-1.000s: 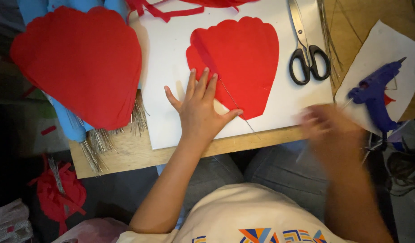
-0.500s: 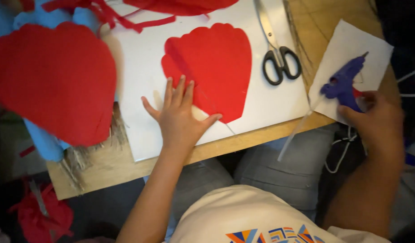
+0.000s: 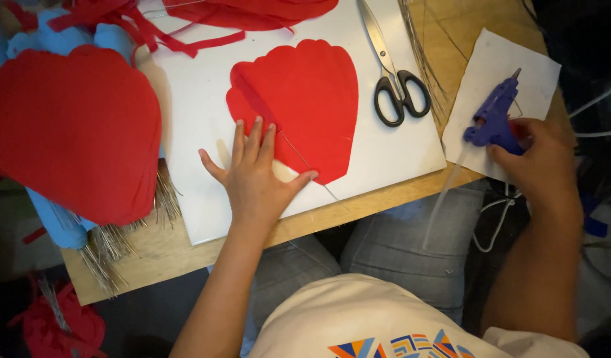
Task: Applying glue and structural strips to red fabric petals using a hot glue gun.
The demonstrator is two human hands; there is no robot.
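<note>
Nearest the camera, the left hand (image 3: 256,176) lies flat with fingers spread, pressing the lower edge of a red scalloped paper petal (image 3: 299,106) onto a white sheet (image 3: 193,132); a thin wire (image 3: 309,171) runs under the petal near the thumb. The right hand (image 3: 541,162) is closed around the handle of a blue glue gun (image 3: 494,116) (nozzle pointing away from the person), which sits over a small white paper (image 3: 491,69) at the wooden table's (image 3: 166,255) right edge. Between the petal and the gun lie black-handled scissors (image 3: 393,69). To the left, well apart, a larger red petal (image 3: 70,129) covers blue paper. Farther off, red scraps (image 3: 133,23) lie along the sheet's top.
</note>
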